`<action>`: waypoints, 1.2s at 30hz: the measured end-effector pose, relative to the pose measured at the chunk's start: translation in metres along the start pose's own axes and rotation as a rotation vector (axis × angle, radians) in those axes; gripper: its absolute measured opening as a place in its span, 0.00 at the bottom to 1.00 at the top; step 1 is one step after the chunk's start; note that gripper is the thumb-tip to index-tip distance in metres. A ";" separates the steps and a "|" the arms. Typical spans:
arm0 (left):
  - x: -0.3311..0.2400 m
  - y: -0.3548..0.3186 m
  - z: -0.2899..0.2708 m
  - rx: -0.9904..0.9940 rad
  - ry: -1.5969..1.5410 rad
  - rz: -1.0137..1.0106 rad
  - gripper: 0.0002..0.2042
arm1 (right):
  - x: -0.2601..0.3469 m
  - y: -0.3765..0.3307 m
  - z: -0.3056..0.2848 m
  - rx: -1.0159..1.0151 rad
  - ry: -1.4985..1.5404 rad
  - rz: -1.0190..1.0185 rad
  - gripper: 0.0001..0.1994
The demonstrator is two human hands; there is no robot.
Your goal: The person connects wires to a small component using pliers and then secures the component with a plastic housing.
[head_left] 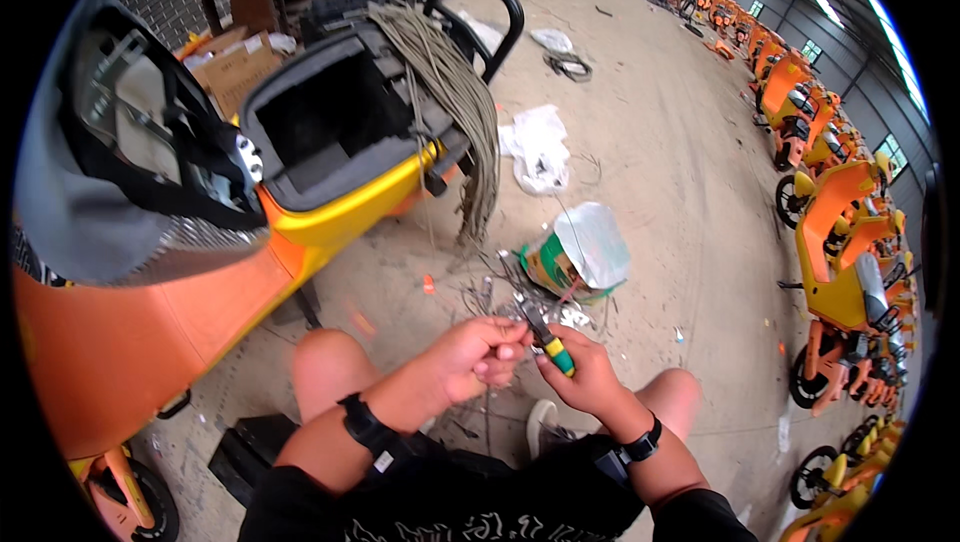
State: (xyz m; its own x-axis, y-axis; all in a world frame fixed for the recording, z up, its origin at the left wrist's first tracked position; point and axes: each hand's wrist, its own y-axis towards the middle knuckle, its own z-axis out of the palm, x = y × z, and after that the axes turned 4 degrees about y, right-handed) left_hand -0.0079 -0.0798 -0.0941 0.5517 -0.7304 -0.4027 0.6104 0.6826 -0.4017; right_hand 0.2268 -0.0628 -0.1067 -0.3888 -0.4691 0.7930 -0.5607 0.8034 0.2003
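Note:
In front of my knees, my right hand [580, 372] is closed around pliers [556, 350] with green-and-yellow grips, their dark metal head pointing up and to the left. Close against that head, my left hand [488, 352] pinches thumb and fingers together; whatever sits between them is too small to make out. Just beyond both hands, a green tub [545, 267] stands on the floor with a whitish sheet [594, 245] over its right side. Scraps of wire [487, 292] and small bits litter the ground beside the tub.
To my left stands an orange-and-yellow scooter [220, 292], seat raised and storage box [330, 127] uncovered. A bundle of grey cord [455, 92] drapes over its rear. White plastic bags [540, 147] lie beyond. Rows of orange scooters [840, 242] line the right side.

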 end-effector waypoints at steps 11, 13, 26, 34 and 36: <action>0.000 0.000 -0.016 -0.406 1.008 0.489 0.10 | 0.014 0.010 0.012 0.107 -0.005 0.219 0.13; 0.012 0.001 -0.013 -0.667 1.582 0.762 0.09 | 0.027 0.006 0.012 0.146 -0.002 0.405 0.15; 0.028 0.014 -0.019 -0.678 2.216 1.096 0.04 | 0.028 0.009 -0.011 0.401 0.146 0.723 0.16; 0.006 0.002 0.003 -0.552 1.240 0.423 0.12 | 0.027 -0.002 -0.009 0.283 0.021 0.520 0.14; 0.002 0.003 0.002 -0.406 0.827 0.356 0.11 | 0.026 -0.003 -0.007 0.191 0.057 0.351 0.13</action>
State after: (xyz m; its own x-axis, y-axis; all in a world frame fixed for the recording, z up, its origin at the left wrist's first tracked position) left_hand -0.0040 -0.0791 -0.0942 -0.0001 -0.3390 -0.9408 0.1590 0.9288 -0.3347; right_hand 0.2237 -0.0745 -0.0829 -0.5428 -0.1526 0.8259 -0.5286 0.8262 -0.1947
